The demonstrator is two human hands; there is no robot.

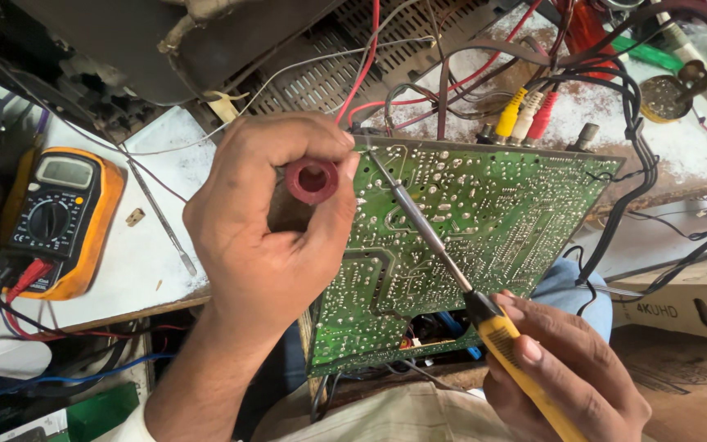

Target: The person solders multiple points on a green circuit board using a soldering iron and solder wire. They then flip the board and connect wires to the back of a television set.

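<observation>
A: Right hand (570, 372), lowest in frame: fingers curled tight round a yellow-handled soldering iron (452, 262); tip on the upper left corner of the green circuit board (484, 221).

B: Left hand (267, 225)?

A: Gripping that same board edge, thumb and fingers pinching a dark red solder spool (312, 180). Board stands tilted on the lap.

B: Progress?

A: Mid-soldering, I judge; cannot tell which joints are finished.

B: Packages, labels?

A: Brown printed carton (689, 299) at right. Orange multimeter (55, 221) on the white bench, left.

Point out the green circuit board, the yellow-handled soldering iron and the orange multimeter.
green circuit board (484, 221): head view, bare soldered face.
yellow-handled soldering iron (507, 342): head view, yellow handle.
orange multimeter (49, 219): head view, round dial.
</observation>
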